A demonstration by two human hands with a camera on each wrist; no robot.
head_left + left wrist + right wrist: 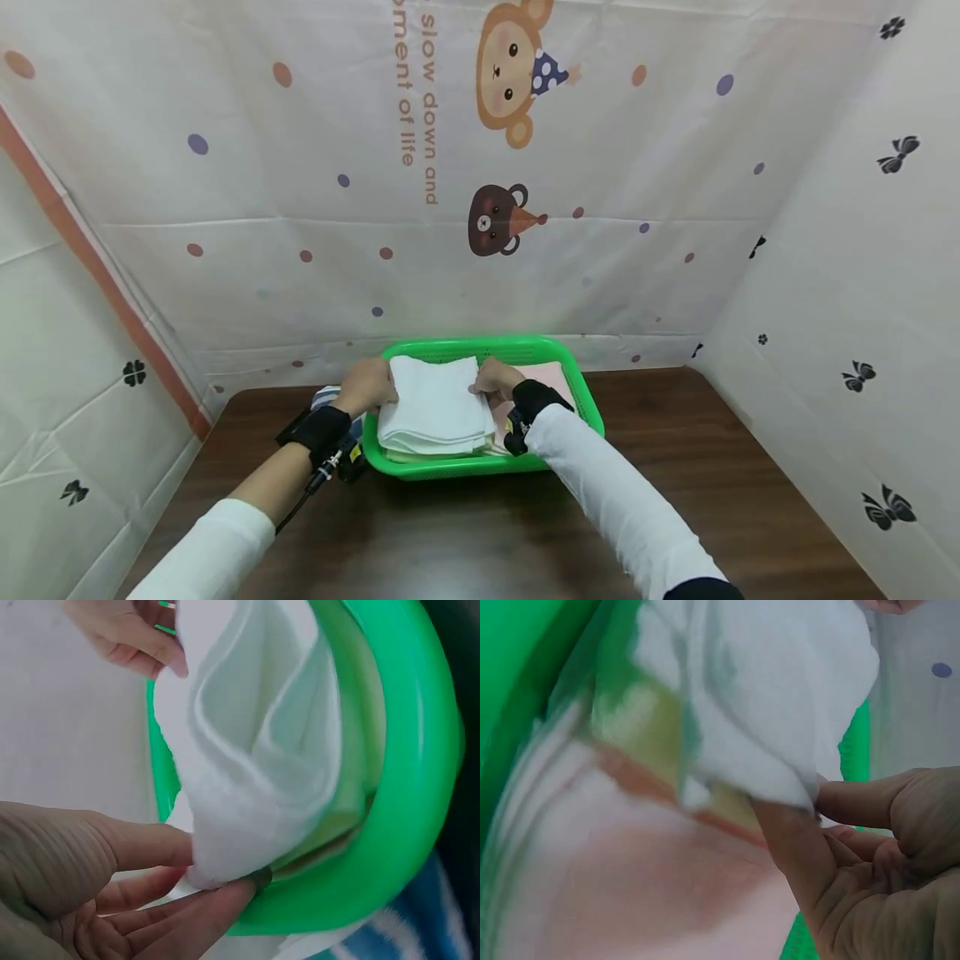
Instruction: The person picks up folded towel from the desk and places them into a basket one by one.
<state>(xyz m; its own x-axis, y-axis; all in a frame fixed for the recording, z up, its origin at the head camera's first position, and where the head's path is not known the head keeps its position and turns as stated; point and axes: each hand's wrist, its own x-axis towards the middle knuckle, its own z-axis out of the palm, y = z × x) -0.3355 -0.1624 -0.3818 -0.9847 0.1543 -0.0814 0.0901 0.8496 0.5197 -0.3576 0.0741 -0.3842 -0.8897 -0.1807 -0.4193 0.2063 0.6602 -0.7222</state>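
A folded white towel lies over the left part of a green plastic basket. My left hand pinches the towel's left edge between thumb and fingers, close over the basket's rim in the left wrist view. On the opposite edge, my right hand pinches the same towel; its thumb and forefinger meet on the cloth in the right wrist view. Loose folds sag along the towel's near side. Beneath it shows a pale yellow-green cloth, and to the right a folded pink towel fills the basket.
The basket stands at the back of a dark brown wooden table, near a printed white curtain. A blue-and-white striped cloth lies just left of the basket, partly behind my left hand. White sheeting also borders both sides.
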